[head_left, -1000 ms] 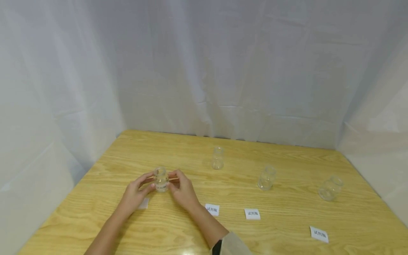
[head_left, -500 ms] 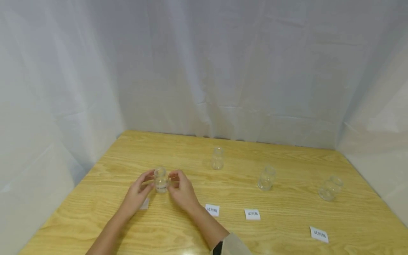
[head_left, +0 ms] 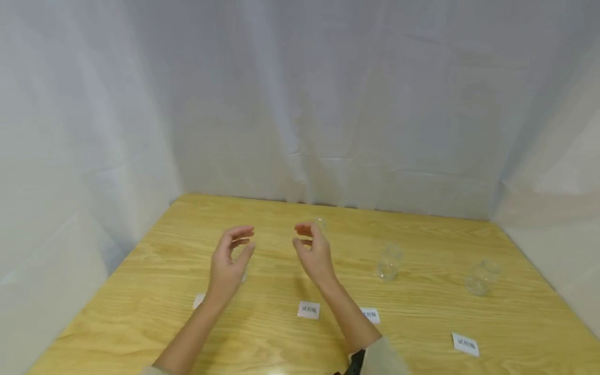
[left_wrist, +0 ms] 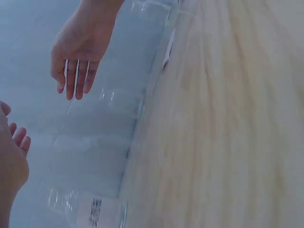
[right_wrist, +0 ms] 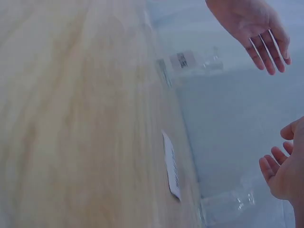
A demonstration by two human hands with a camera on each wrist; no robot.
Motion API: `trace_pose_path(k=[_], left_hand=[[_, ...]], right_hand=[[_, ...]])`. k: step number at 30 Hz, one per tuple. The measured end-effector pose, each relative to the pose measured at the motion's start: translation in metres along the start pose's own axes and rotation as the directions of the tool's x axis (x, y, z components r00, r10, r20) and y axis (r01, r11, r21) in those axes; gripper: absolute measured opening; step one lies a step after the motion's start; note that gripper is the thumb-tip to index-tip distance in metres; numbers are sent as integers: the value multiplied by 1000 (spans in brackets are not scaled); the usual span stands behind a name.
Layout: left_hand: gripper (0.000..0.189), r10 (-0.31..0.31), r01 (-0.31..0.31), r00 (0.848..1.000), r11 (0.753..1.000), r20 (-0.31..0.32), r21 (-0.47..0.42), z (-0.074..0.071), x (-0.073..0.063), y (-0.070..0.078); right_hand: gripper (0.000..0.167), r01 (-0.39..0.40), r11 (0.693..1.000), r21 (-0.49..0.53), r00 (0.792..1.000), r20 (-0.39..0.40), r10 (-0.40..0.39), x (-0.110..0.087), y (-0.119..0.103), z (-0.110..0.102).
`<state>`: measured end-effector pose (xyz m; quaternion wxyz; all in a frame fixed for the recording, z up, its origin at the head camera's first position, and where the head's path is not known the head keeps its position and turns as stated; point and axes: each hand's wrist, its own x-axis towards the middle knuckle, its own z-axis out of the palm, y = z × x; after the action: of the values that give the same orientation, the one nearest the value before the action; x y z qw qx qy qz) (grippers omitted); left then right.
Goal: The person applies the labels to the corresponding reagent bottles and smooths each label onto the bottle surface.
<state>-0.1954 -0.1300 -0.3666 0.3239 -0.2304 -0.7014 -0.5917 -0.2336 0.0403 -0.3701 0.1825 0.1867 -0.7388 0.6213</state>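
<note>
My left hand point(head_left: 229, 265) hovers over the table with loosely bent fingers and nothing in it. Beneath and mostly behind it stands a small clear glass bottle point(head_left: 244, 276); the left wrist view shows this bottle point(left_wrist: 97, 211) upright with a white handwritten label stuck on its side. My right hand point(head_left: 317, 258), fingers relaxed and holding nothing, is raised to the right, overlapping a second glass bottle point(head_left: 320, 223) whose rim alone shows in the head view. A paper label point(head_left: 309, 309) lies on the table below the right hand.
Two more glass bottles stand to the right, one in the middle point(head_left: 389, 264) and one farther right point(head_left: 482, 278). Paper labels lie near the front: one by the left forearm point(head_left: 199, 300), one partly behind the right forearm point(head_left: 371, 315), another at right point(head_left: 465, 344). White sheeting point(head_left: 328, 104) surrounds the wooden table point(head_left: 412, 333).
Both hands have let go of the labelled bottle and lifted away. They have moved right and apart, the right hand farther, now in front of the back bottle. The labelled bottle stays standing.
</note>
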Motion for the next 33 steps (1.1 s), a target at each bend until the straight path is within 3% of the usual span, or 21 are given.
trace_pose_path(k=[3,5,7,9,13,17,21,27,33], left_hand=[[29,-105,108,989,994,108,-29,27,9,-7],[32,-232,239,959,971,163,-26,43,14,-19],[35,-351,361,917,932,190,-21,59,18,-31],[38,-449,461,872,887,194,-19,72,22,-42],[44,-549,560,814,829,191,-3,89,26,-63],[46,-596,609,781,793,187,-16,100,28,-83],[44,-601,622,774,780,200,-62,106,26,-95],[38,-564,593,796,800,219,-95,112,22,-99],[38,-565,593,798,799,211,-101,114,21,-97]], right_hand=[[23,-47,998,-49,994,-105,42,12,22,-20],[21,-115,991,-65,981,-162,103,18,35,-31],[22,-191,980,-60,966,-190,177,23,43,-39],[26,-260,964,-49,951,-185,247,26,52,-44],[37,-367,930,-22,927,-95,364,28,66,-50],[41,-440,897,49,897,-21,441,29,78,-51],[39,-471,874,120,879,-16,476,29,87,-50],[33,-461,874,156,883,-24,470,29,89,-46],[30,-463,870,170,881,-24,473,26,87,-45]])
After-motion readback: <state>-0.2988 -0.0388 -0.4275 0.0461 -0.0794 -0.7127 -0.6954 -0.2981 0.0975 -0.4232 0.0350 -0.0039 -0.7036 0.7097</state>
